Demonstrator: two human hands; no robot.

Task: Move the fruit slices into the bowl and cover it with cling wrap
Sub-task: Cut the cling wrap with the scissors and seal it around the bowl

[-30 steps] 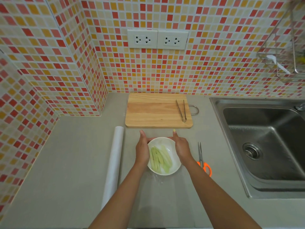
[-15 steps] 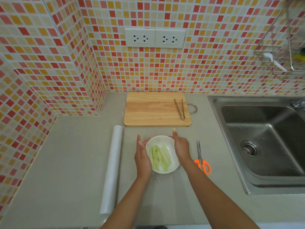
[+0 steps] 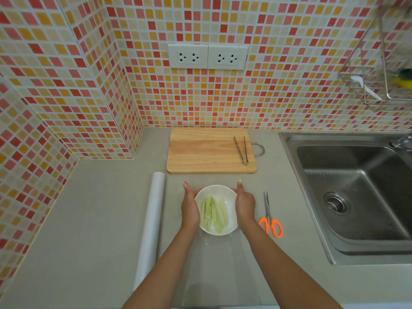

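Observation:
A white bowl (image 3: 227, 194) stands on the grey counter and holds several pale green fruit slices (image 3: 213, 212). My left hand (image 3: 189, 207) is pressed against the bowl's left side and my right hand (image 3: 245, 205) against its right side, fingers stretched forward. A sheet of clear cling wrap (image 3: 214, 268) lies flat on the counter from the bowl toward me. I cannot tell whether film lies over the bowl's top. The cling wrap roll (image 3: 150, 226) lies lengthwise to the left of the bowl.
A wooden cutting board (image 3: 205, 150) lies behind the bowl with metal tongs (image 3: 242, 149) on its right part. Orange-handled scissors (image 3: 270, 217) lie right of the bowl. A steel sink (image 3: 356, 197) fills the right side. Tiled walls close the back and left.
Both hands stay at the bowl's sides, and the left hand has slid slightly along the rim. The bowl has not moved on the counter; the camera shifted a little.

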